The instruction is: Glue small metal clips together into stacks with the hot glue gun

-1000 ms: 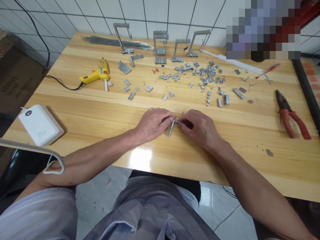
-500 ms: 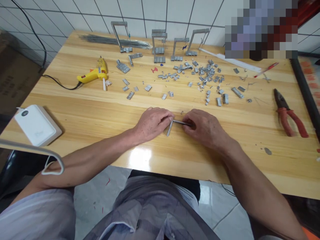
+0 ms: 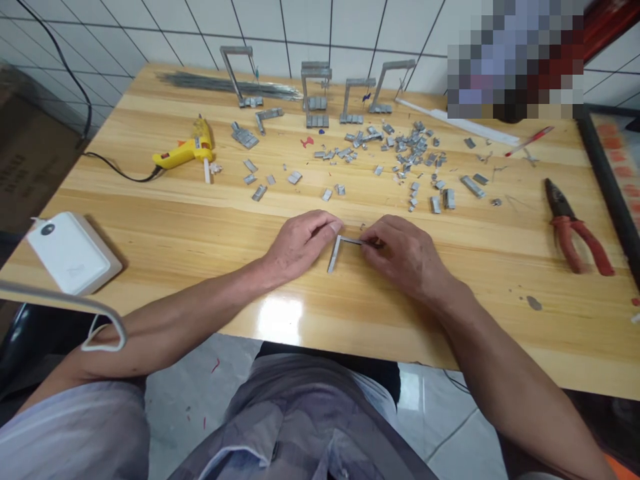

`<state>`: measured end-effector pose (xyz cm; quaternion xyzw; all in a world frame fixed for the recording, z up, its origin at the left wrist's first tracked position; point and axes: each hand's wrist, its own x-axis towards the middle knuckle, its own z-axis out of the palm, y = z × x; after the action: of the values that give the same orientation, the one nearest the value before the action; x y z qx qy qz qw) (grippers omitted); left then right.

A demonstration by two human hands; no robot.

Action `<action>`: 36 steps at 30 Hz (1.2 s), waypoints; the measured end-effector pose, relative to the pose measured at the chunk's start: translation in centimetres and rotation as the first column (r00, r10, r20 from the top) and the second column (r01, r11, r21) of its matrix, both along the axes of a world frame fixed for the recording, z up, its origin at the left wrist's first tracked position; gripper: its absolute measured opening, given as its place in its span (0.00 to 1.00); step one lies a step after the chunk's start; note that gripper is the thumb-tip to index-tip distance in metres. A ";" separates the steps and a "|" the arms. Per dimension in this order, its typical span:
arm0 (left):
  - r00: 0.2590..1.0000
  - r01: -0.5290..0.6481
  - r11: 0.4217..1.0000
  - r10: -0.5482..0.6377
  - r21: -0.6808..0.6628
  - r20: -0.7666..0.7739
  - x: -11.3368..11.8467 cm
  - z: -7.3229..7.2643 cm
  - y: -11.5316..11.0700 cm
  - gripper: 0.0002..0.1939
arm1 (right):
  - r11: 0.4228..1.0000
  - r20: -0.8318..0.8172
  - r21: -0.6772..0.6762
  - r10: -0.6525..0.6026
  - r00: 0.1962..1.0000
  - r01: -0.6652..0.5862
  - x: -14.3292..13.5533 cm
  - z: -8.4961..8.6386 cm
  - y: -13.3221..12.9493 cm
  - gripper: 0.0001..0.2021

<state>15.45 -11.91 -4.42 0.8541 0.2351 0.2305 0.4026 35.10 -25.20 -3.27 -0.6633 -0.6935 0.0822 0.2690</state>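
Observation:
A thin grey L-shaped strip (image 3: 334, 255) lies low over the wooden table between my hands, one leg pointing toward me. My right hand (image 3: 400, 253) is closed, its thumb and fingers pinching the far end of the other leg. Just behind the strip's corner is my left hand (image 3: 303, 243), thumb and fingertips drawn together; whether anything is between them is hidden. A tiny scrap (image 3: 363, 227) lies near the right fingertips.
Several grey standing frames (image 3: 315, 121) line the back, beside a bundle of thin wires (image 3: 200, 83). Small grey pieces (image 3: 415, 143) lie scattered. A yellow glue gun (image 3: 187, 152) and white box (image 3: 75, 253) are left; red-handled pliers (image 3: 565, 223) and a red pen (image 3: 530, 141) are right.
The L-shaped strip has shifted slightly left and more of its near leg and corner shows. My left fingertips have moved off its corner a little. The view has shifted slightly.

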 end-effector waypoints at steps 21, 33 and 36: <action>0.984 -0.083 0.973 0.115 -0.216 0.138 0.1 -0.3 0.2 0.15 | 0.990 -0.144 0.090 -0.092 0.985 0.105 0.0 -0.2 0.0 0.04; 0.997 0.029 1.000 -0.029 -0.004 -0.073 0.0 0.5 0.2 0.12 | 0.993 -0.017 -0.116 -0.008 1.000 0.006 0.0 -0.3 0.0 0.06; 0.993 0.053 0.998 -0.049 0.033 -0.108 -0.1 0.5 0.3 0.11 | 0.991 -0.009 -0.134 -0.009 1.000 0.008 0.0 -0.5 0.0 0.06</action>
<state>15.36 -11.64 -3.94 0.8782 0.2301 0.1783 0.3796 35.11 -25.20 -3.74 -0.6824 -0.6823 0.1305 0.2277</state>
